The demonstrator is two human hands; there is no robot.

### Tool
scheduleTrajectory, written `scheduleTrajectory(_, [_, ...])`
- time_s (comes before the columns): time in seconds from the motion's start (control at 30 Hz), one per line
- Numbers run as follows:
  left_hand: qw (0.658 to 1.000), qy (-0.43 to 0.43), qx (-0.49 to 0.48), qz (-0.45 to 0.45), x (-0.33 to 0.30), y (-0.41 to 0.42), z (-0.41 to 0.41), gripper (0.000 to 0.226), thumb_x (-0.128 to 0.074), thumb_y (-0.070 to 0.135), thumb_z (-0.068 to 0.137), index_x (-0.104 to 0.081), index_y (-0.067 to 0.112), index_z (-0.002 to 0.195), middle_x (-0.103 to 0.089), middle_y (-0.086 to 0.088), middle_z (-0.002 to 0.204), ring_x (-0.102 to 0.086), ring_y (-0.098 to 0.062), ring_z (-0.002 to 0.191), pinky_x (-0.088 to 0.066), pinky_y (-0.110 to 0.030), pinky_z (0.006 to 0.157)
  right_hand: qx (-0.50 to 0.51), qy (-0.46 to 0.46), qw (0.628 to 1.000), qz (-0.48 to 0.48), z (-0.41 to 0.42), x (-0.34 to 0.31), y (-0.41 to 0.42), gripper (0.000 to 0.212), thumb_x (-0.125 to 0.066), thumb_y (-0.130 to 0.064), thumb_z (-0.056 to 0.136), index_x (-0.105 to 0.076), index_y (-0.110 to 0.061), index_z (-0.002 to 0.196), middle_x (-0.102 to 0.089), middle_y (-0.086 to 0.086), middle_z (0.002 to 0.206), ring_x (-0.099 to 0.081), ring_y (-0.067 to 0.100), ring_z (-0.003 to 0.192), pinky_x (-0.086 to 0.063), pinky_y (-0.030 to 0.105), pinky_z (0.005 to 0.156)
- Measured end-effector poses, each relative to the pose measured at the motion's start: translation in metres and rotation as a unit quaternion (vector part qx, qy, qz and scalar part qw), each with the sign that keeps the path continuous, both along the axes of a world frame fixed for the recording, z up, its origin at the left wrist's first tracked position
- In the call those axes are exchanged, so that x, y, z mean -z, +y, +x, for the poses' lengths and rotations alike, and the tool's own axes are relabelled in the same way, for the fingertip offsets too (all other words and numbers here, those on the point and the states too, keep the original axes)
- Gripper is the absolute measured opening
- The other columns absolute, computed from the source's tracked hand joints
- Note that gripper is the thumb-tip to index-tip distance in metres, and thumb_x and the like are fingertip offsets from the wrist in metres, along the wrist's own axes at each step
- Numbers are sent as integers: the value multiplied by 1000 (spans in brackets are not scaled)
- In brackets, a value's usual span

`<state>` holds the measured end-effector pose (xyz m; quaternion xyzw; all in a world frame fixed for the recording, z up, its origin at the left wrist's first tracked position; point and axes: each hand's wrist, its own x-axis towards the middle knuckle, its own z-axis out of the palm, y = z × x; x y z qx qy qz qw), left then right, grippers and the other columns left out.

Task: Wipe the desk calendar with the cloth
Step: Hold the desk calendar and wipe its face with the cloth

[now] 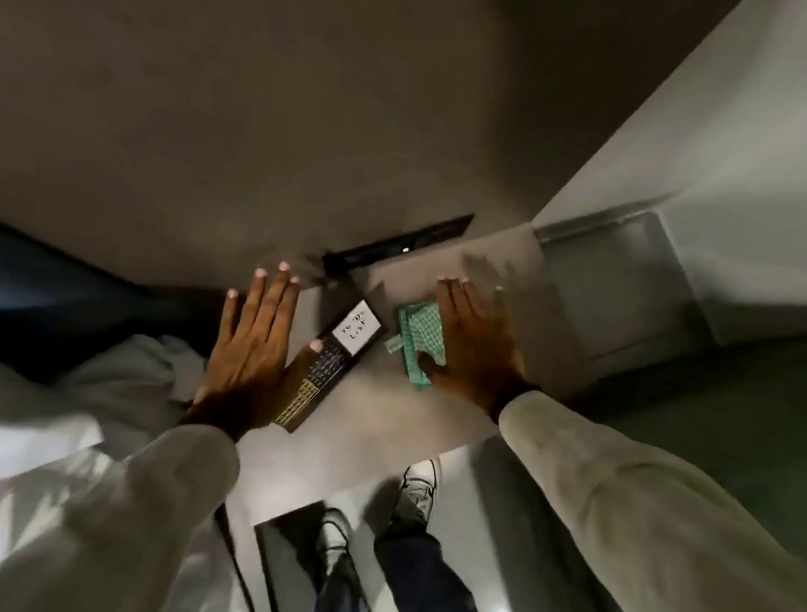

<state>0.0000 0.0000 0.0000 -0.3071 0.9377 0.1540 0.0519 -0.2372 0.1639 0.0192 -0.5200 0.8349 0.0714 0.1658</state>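
A dark desk calendar (331,363) lies flat on a grey surface (377,406), with a white label at its far end and gold grids at its near end. My left hand (250,351) hovers flat with fingers spread beside the calendar's left edge, its thumb over the calendar. A green-and-white checked cloth (414,341) lies crumpled just right of the calendar. My right hand (476,347) is flat and open, resting against the cloth's right side, with the thumb near its lower edge. Neither hand grips anything.
A black bar-shaped object (399,248) lies beyond the calendar against the wall. A pale cabinet (718,194) rises to the right. White bedding (10,432) is at the left. My legs and white shoes (417,489) stand on the floor below the surface's edge.
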Motion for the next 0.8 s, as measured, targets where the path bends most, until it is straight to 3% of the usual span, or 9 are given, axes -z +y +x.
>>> scheduleTrajectory(0.07, [999, -26, -14, 19, 41, -3, -6, 84, -19, 62, 106, -13, 5, 167, -6, -14, 178, -4, -35, 165, -11, -61, 131, 47, -57, 997, 19, -5, 50, -3, 98, -58, -53, 83, -13, -3, 155, -27, 20, 161, -27, 38, 148, -22, 61, 119])
scheduleTrajectory(0.2, [998, -53, -6, 20, 114, 1, -5, 87, -18, 65, 104, -17, 5, 167, -7, -13, 177, -8, -35, 164, -16, -63, 129, 120, -81, 987, 69, -2, 142, -8, 98, -58, -47, 87, -6, -1, 155, -20, 22, 161, -27, 41, 145, -31, 54, 115])
scheduleTrajectory(0.37, [998, -35, 52, 13, 149, 8, 4, 90, -36, 62, 101, -15, 4, 167, -16, -19, 176, -22, -43, 161, -22, -60, 128, 155, -56, 981, 102, 17, 209, -13, 96, -64, -49, 78, -24, 5, 147, -36, 27, 148, -39, 45, 132, -41, 55, 101])
scheduleTrajectory(0.47, [999, 1, 45, 24, 154, 9, 5, 94, -42, 61, 100, -11, 5, 168, -13, -17, 177, -17, -41, 162, -20, -59, 129, 167, -20, 983, 76, 25, 221, -12, 76, -67, -38, 75, -43, 5, 133, -48, 26, 132, -50, 44, 116, -50, 48, 84])
scheduleTrajectory(0.53, [999, 8, 39, 37, 155, 8, 6, 97, -43, 64, 98, -6, 9, 169, -8, -13, 178, -11, -37, 164, -17, -58, 130, 188, -10, 982, 31, 26, 223, -12, 52, -64, -20, 76, -53, 4, 121, -52, 25, 123, -53, 44, 107, -53, 48, 77])
scheduleTrajectory(0.63, [996, 4, 53, 70, 154, 3, 11, 101, -41, 69, 95, -3, 11, 169, -3, -10, 179, -6, -34, 165, -16, -58, 131, 213, -54, 976, -10, 20, 219, -6, 41, -56, -3, 79, -54, 4, 119, -50, 27, 125, -53, 46, 105, -56, 52, 74])
scheduleTrajectory(0.7, [994, -12, 75, 76, 150, -3, 15, 106, -46, 70, 92, -4, 10, 169, -1, -10, 179, -5, -33, 165, -13, -57, 131, 320, -152, 934, -35, 15, 212, 0, 37, -58, -10, 84, -56, -2, 120, -55, 21, 126, -57, 40, 105, -57, 44, 77])
scheduleTrajectory(0.73, [994, -21, 84, 71, 148, -7, 17, 110, -50, 70, 89, -5, 9, 169, -1, -11, 179, -6, -34, 165, -12, -56, 131, 417, -208, 882, -63, 15, 210, 2, 29, -62, -14, 84, -61, -5, 111, -62, 18, 120, -61, 35, 100, -54, 37, 73])
scheduleTrajectory(0.8, [992, -42, 91, 71, 147, -14, 21, 121, -60, 69, 81, -4, 9, 169, 1, -10, 179, -4, -33, 165, -5, -51, 131, 594, -318, 729, -122, 24, 202, 7, 24, -67, -18, 79, -65, -6, 99, -71, 17, 108, -67, 32, 96, -53, 36, 72])
